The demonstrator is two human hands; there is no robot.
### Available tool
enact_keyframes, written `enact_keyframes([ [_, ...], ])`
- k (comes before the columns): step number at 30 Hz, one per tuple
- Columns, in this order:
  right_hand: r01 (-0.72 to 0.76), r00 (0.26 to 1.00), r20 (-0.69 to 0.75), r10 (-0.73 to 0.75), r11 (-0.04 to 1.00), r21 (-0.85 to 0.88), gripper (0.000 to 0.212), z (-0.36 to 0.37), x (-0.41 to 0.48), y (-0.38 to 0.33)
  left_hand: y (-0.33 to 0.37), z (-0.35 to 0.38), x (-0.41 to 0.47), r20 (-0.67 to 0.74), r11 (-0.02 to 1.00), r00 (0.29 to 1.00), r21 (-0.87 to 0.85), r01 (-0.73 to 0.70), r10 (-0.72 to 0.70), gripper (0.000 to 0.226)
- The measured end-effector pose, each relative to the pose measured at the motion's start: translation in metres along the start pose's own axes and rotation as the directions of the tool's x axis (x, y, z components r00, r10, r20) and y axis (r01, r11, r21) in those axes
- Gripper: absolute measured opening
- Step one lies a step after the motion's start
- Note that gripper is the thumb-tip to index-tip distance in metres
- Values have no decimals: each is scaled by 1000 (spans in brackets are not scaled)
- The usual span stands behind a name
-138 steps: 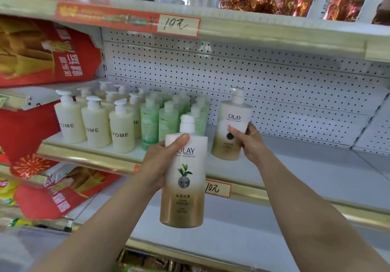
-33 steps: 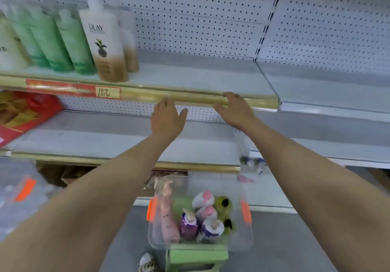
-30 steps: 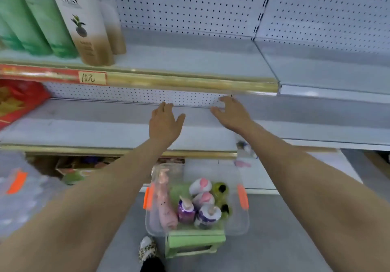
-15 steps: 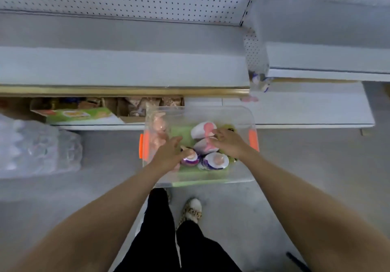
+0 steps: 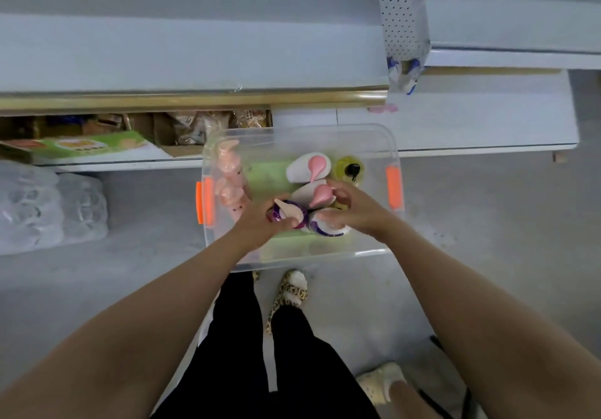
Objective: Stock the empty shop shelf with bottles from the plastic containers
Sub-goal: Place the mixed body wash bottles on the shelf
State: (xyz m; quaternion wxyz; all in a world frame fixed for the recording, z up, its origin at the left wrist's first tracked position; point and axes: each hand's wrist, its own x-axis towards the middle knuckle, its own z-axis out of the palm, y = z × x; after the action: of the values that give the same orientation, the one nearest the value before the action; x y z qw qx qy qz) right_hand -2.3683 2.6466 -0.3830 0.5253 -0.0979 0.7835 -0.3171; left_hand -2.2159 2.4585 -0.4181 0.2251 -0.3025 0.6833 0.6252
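A clear plastic container with orange handles stands on the floor below the shelf. Several pump bottles stand in it: pink ones at the left, two white bottles with pink pumps, and a yellow bottle with a black pump. My left hand grips a purple bottle with a white pump. My right hand curls round a white bottle with a purple band, whose top is hidden under the hand. The bare grey shelf with a gold front edge lies above.
A plastic-wrapped pack of water bottles sits on the floor at the left. Cartons and packets fill the space under the shelf. A low white base shelf runs right. My legs and a leopard-print slipper are right behind the container.
My view has tipped down from the shelf to the container. Both hands came down from the shelf edge into the container and have closed on bottles.
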Motion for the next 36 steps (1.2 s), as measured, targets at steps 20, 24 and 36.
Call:
enact_keyframes([
  [20, 139, 975, -169, -143, 990, -35, 62, 16, -14, 54, -8, 1, 21, -32, 999, 999, 36, 19, -18, 65],
  [24, 173, 961, -191, -201, 973, -156, 55, 20, -20, 45, -2, 1, 20, 4, 1000, 1000, 13, 16, -17, 57],
  [36, 337, 883, -360, -301, 941, 38, 21, -18, -69, -28, 71, -17, -26, -206, 960, 978, -269, -80, 24, 56],
])
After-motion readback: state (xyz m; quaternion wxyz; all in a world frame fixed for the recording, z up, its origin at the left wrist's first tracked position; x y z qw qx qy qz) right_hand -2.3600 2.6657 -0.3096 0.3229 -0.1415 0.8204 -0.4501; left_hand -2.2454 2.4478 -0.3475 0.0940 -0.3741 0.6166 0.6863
